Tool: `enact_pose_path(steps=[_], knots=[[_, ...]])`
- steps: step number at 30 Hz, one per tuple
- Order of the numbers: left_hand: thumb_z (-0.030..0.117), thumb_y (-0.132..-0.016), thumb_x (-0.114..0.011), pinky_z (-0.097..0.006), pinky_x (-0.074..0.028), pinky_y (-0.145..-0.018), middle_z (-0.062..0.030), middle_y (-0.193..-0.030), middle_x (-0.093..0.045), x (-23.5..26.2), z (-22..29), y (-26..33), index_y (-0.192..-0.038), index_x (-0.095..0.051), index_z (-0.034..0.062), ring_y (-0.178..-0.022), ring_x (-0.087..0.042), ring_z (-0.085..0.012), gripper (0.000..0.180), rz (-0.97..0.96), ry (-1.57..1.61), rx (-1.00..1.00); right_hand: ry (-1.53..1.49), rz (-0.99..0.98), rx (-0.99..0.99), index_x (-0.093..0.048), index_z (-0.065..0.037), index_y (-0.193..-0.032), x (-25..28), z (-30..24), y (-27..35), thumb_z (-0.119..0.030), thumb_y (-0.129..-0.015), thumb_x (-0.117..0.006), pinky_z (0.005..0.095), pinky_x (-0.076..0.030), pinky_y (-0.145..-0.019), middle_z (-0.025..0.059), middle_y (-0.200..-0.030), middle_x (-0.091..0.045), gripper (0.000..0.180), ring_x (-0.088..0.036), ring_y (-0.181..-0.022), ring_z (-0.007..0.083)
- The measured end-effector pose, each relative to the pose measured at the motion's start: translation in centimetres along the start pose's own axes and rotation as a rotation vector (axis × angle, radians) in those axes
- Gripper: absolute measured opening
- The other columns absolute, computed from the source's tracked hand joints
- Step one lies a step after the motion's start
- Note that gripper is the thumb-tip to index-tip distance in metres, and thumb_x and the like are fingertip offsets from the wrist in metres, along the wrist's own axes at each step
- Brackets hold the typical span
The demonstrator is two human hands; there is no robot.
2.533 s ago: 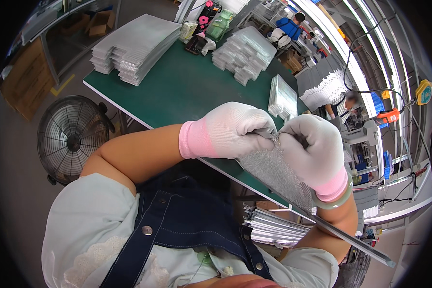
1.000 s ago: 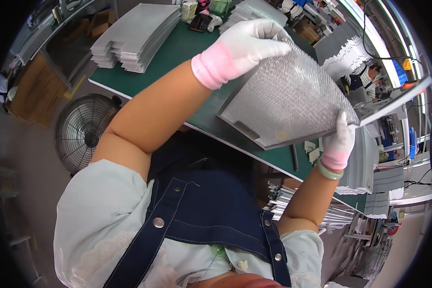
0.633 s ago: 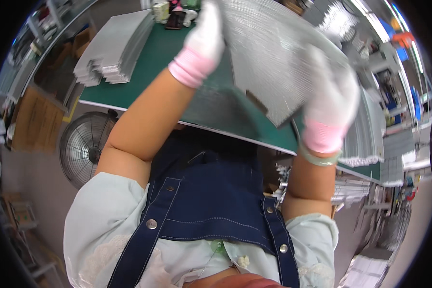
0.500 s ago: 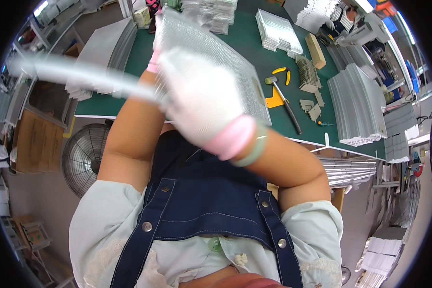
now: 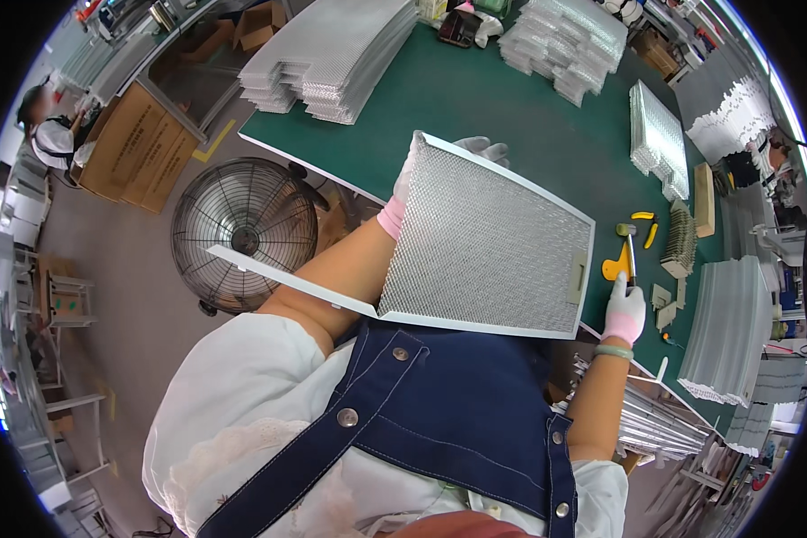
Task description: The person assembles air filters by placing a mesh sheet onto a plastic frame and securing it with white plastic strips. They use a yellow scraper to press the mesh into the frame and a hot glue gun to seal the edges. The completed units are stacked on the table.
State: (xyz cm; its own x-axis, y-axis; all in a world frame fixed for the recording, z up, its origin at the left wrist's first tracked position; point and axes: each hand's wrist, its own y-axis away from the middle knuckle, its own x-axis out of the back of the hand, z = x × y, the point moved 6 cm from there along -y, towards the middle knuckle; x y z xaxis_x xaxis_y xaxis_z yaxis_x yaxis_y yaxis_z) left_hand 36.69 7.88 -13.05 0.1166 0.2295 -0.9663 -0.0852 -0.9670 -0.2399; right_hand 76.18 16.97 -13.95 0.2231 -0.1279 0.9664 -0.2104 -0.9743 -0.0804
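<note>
My left hand [image 5: 405, 186], in a white glove with a pink cuff, holds a silver mesh filter panel [image 5: 493, 238] from behind its left edge. Its fingertips stick out past the top edge; the rest of the hand is hidden. White metal frame strips run along several edges of the panel. One frame strip [image 5: 296, 282] juts out to the left from the near left corner, away from the mesh. At the table's right, my right hand [image 5: 625, 314] is closed round the dark handle of a hammer [image 5: 632, 251]. The hammer lies across an orange-yellow flat piece [image 5: 611, 266].
Yellow-handled pliers [image 5: 650, 235] and small grey plates [image 5: 663, 305] lie near the hammer. Stacked mesh sheets [image 5: 332, 54] stand at the far left of the green table [image 5: 493, 99]. White frame strips [image 5: 722, 323] are piled at right. A floor fan [image 5: 242, 238] stands left.
My right hand has left the panel's left side and reached right to the hammer. The panel now faces up more squarely. My view has swung left.
</note>
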Motion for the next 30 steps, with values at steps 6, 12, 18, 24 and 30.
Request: enact_pose_path(steps=[6,12,18,24,30], knots=[[0.061,-0.098,-0.042,-0.046,-0.036,-0.116,-0.0214,-0.141,-0.044,-0.4,-1.0,-0.1,-0.145,-0.037,-0.0014,-0.130,-0.045,-0.0333,0.078,0.013,-0.050,0.048,0.026,-0.060,-0.018,-0.067,0.002,-0.110,-0.4,-4.7,-3.3,-0.055,-0.085,-0.065,0.0457,-0.052,-0.086,0.0240,-0.105,-0.070,0.063,-0.068,-0.099,0.0381],[0.036,-0.106,-0.042,-0.031,-0.043,-0.105,-0.0182,-0.133,-0.055,0.8,4.5,3.7,-0.136,-0.048,-0.0034,-0.123,-0.052,-0.0208,0.050,-0.083,-2.166,-0.158,-0.188,-0.192,-0.049,-0.066,0.005,-0.097,-4.0,-3.0,-8.6,-0.020,-0.078,-0.079,0.0369,-0.050,-0.067,0.0133,-0.080,-0.067,0.034,-0.065,-0.072,0.0230],[0.036,-0.098,-0.058,-0.033,-0.054,-0.079,-0.0117,-0.086,-0.068,-1.0,6.9,7.2,-0.105,-0.068,-0.0036,-0.077,-0.066,-0.0191,0.041,0.817,-1.796,0.184,-0.278,-0.394,-0.230,-0.065,-0.002,-0.089,-4.7,-1.9,-10.0,-0.020,-0.077,-0.081,0.0339,-0.043,-0.054,0.0049,-0.074,-0.058,0.027,-0.054,-0.061,0.0173],[0.042,-0.088,-0.061,-0.041,-0.053,-0.069,-0.0204,-0.070,-0.065,-0.3,7.7,7.1,-0.080,-0.070,-0.0032,-0.069,-0.066,-0.0338,0.047,0.729,-2.347,0.200,-0.265,-0.341,-0.250,-0.065,-0.002,-0.099,-5.2,-2.9,-10.6,-0.020,-0.078,-0.081,0.0311,-0.044,-0.058,0.0050,-0.082,-0.061,0.031,-0.054,-0.066,0.0160],[0.030,-0.098,-0.055,-0.034,-0.054,-0.070,-0.0166,-0.082,-0.069,1.6,7.1,10.3,-0.102,-0.066,-0.0046,-0.073,-0.068,-0.0251,0.037,0.754,-1.922,-0.227,-0.302,-0.261,-0.163,-0.063,0.000,-0.108,-5.5,-3.4,-10.8,-0.019,-0.075,-0.084,0.0285,-0.041,-0.052,0.0052,-0.084,-0.063,0.043,-0.052,-0.059,0.0139]])
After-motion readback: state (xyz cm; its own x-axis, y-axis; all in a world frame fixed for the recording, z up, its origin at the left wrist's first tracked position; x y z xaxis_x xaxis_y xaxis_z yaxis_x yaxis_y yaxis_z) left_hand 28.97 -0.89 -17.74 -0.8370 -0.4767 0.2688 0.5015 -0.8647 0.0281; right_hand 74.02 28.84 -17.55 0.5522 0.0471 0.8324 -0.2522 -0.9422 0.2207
